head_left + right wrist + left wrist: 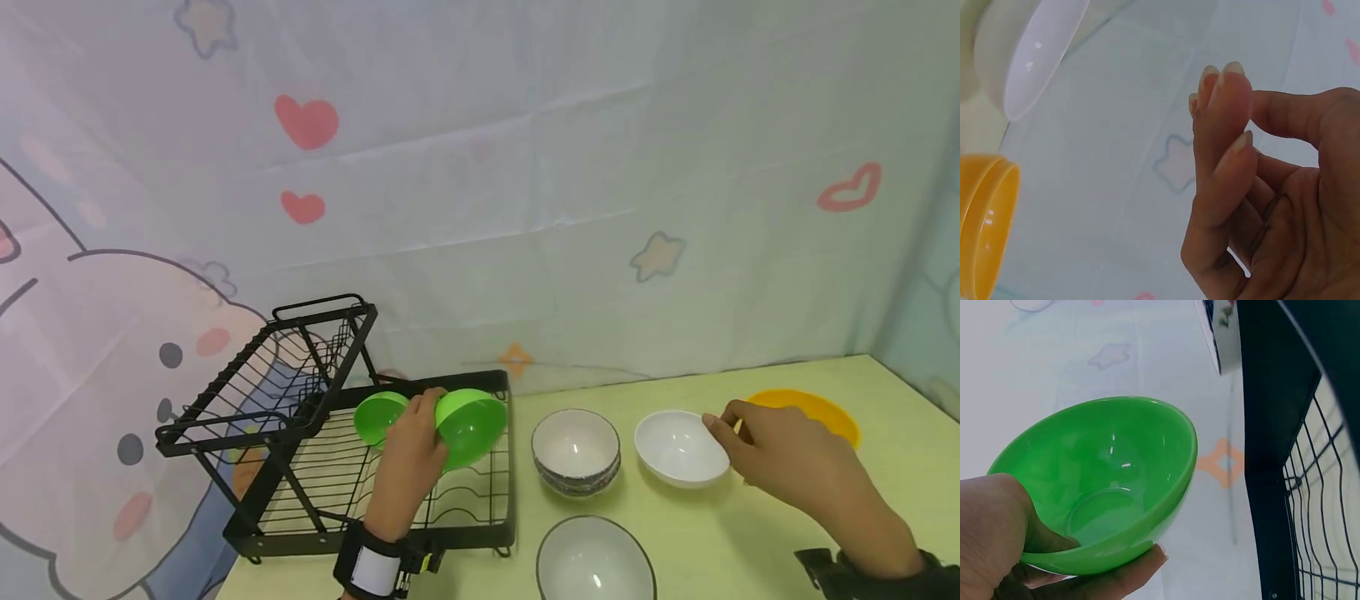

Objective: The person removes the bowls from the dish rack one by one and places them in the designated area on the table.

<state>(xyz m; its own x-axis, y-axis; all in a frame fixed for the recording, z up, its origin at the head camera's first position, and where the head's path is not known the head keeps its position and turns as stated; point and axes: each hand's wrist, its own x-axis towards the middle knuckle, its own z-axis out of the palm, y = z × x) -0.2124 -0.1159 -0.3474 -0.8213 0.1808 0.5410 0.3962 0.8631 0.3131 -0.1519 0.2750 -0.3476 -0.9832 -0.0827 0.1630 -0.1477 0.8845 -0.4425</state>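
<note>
My left hand grips the rim of a green bowl over the dish rack. In the left wrist view the thumb lies inside this tilted green bowl, and fingers are under its outside. A second green bowl sits in the rack just left of that hand. My right hand is above the table near a white bowl and yellow bowls. In the right wrist view the right hand has loosely bent fingers and holds nothing; the white bowl and yellow bowls are apart from it.
The black dish rack has a raised, slanted upper shelf on its left. To its right stands a stack of patterned bowls. A dark-rimmed white bowl is at the front. A printed cloth hangs behind the table.
</note>
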